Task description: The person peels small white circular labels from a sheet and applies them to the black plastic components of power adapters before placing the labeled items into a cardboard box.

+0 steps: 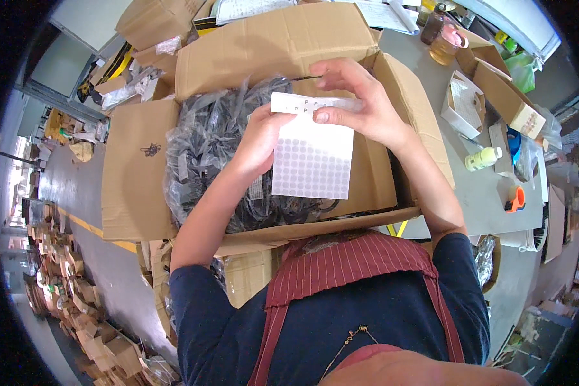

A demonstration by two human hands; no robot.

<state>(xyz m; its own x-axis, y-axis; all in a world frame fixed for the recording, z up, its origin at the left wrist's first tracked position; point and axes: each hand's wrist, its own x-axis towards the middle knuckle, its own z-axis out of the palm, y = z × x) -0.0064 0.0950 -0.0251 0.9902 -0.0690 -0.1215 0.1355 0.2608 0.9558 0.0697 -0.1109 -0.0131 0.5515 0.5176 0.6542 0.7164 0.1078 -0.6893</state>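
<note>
A white sheet of round stickers (pixel 311 168) is held up over an open cardboard box, its top edge curled over and showing small printed dots. My left hand (pixel 261 138) is closed on the sheet's upper left edge, with the fingers partly hidden behind it. At the curled top, the thumb of my right hand (pixel 361 96) presses on the sheet, while its upper fingers bend above it. A thin dark strip (pixel 307 78), perhaps a cable end, shows at those fingertips. Below and left of the sheet, plastic-bagged black cables (pixel 206 141) fill much of the box.
The cardboard box (pixel 270 48) has its flaps spread outward. On the grey table to the right are a white tray (pixel 463 106), a pale yellow bottle (pixel 484 158), an orange tape roll (pixel 514 199) and a jug (pixel 445 48). Cartons (pixel 96 321) crowd the floor at left.
</note>
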